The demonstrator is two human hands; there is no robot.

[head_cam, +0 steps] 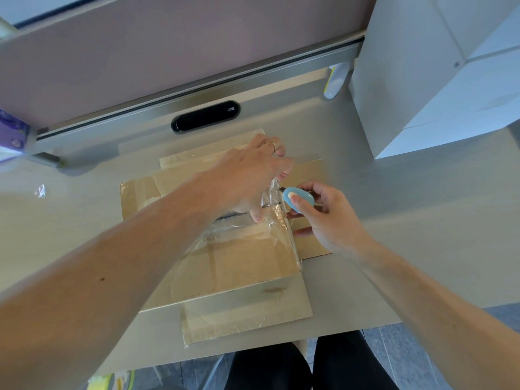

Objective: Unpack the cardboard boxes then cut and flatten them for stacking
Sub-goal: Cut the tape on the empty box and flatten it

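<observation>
The cardboard box (pixel 242 263) lies flat on the table (pixel 422 220), in the middle and close to the near edge. Its long axis runs near to far, leaning a little left at the far end. One flap spreads over the near table edge, one reaches far, and one sticks out to the right. Clear tape (pixel 268 197) covers its top face, and a crumpled strip of it stands up at the box's far right corner.

The left hand (pixel 253 175) reaches across the box from the near left, palm down. Its fingers are curled over the raised tape and the thumb is pressed down on the taped face. The grip underneath is hidden. The right hand (pixel 326 218) sits just right of the box and pinches a small blue oval cutter (pixel 298 199), with the thumb on its white button. The cutter's long axis runs left to right and its tip points left and slightly far, touching or nearly touching the raised tape.

At the far right stands a tall white box (pixel 439 80); its sides are closed, so its contents cannot be seen. A pale bottle (pixel 334 80) stands just left of it. A black oval port (pixel 205 116) is set in the table beyond the cardboard
</observation>
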